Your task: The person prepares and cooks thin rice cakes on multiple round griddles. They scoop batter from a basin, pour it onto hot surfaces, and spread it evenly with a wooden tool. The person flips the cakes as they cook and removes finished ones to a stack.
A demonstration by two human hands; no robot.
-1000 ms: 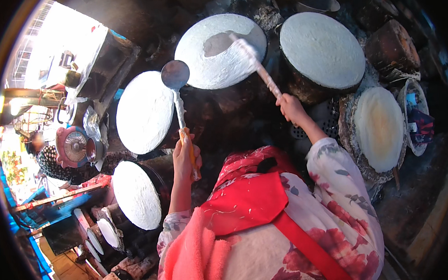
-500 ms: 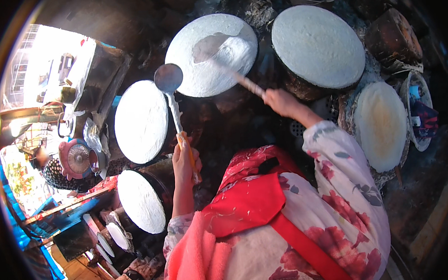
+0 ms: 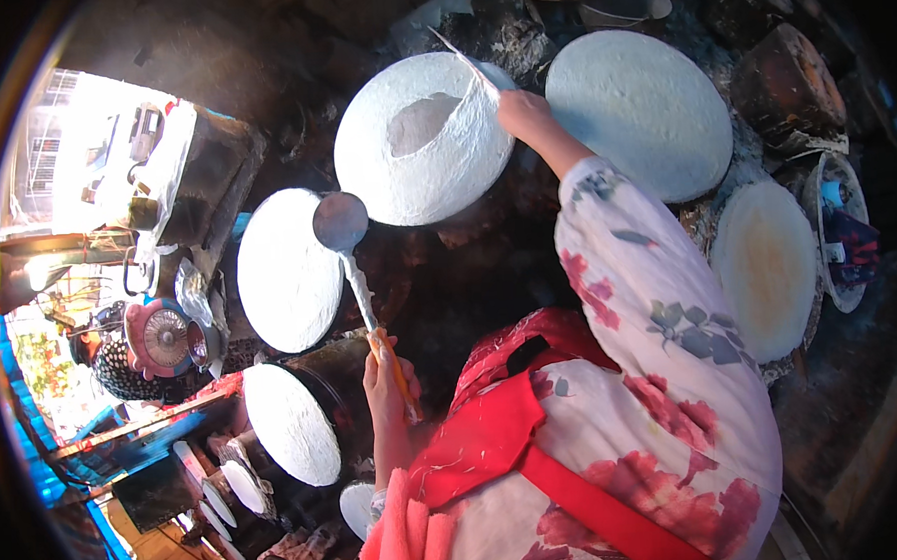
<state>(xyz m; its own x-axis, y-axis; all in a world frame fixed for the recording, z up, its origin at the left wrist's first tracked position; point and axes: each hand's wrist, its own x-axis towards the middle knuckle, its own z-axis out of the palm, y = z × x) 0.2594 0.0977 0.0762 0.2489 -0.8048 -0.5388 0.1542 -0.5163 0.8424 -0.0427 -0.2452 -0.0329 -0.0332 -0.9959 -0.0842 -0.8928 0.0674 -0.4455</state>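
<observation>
My left hand (image 3: 385,375) is closed round the orange handle of a ladle (image 3: 341,223), whose white-smeared stem rises to a dark round bowl. The bowl overlaps the edge of a round pan covered in white batter (image 3: 286,272). My right hand (image 3: 524,115) grips a thin flat spreader (image 3: 462,57), seen almost edge-on at the right rim of another round pan. White batter (image 3: 384,183) covers that pan, except for a bare grey patch near its middle. Batter is heaped in a ridge on the patch's right side. My fingers partly hide the spreader's handle.
To the right are a pale white round (image 3: 641,111) and one browned in its middle (image 3: 765,266). A basin (image 3: 842,228) with blue items stands beyond. A white-topped pan (image 3: 293,424) is at lower left, near a pink-rimmed pot (image 3: 161,338). A rusty drum (image 3: 786,90) stands far right.
My right hand has moved up and left with the spreader, from the batter's middle to the pan's upper right rim. A batter ridge now shows there. The ladle sits slightly lower in view.
</observation>
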